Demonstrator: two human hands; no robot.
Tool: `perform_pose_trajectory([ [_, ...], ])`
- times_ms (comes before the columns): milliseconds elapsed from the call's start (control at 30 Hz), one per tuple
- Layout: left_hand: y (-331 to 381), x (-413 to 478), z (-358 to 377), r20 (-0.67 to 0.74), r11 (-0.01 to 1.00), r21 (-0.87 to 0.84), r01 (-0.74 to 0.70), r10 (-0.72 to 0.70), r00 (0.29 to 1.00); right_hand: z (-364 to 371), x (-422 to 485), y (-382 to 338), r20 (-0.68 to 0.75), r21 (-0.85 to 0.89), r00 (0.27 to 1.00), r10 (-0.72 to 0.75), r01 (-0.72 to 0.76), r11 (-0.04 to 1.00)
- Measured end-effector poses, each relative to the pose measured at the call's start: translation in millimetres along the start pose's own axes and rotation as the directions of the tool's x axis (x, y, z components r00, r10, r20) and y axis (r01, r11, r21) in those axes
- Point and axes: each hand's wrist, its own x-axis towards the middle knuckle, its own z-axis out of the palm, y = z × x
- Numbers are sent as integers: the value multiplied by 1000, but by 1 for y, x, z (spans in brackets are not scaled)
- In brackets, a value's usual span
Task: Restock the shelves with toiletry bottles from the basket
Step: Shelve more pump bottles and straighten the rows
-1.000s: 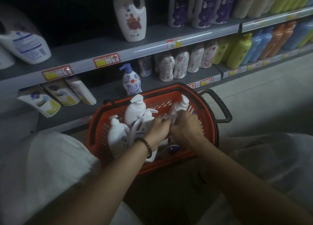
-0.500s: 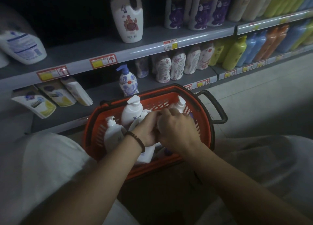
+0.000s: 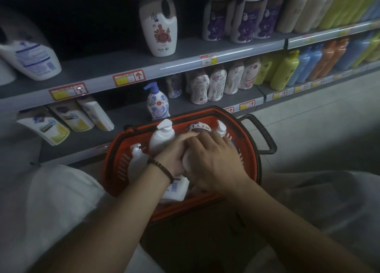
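Retail shop, toiletries aisle: grey shelves (image 3: pixel 127 61) stocked with rows of shampoo bottles (image 3: pixel 244 20), price tags (image 3: pixel 129 78) along the shelf edges, orange shopping basket (image 3: pixel 249 161) on tiled floor (image 3: pixel 320 124).

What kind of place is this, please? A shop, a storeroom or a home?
Most likely a shop aisle, probably a supermarket. Long grey shelves carry rows of toiletry bottles, price labels with red arrows sit on the shelf edges, and an orange shopping basket holds more bottles.
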Motion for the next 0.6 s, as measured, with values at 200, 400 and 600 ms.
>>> perform_pose_trajectory([
  [200, -10, 13, -7, 28, 996, -93, 11, -9, 1000, -7, 12, 27, 37, 323, 992, 122, -128, 938],
  [400, -14, 6, -5, 7, 998, -57, -24, 25, 1000, 0, 22, 46, 146, 483, 884, 445, -456, 748],
  [600, -20, 3, 1, 6, 992, -83, -97, 98, 995, -1, 31, 54, 422, 652, 711, 563, -669, 357],
])
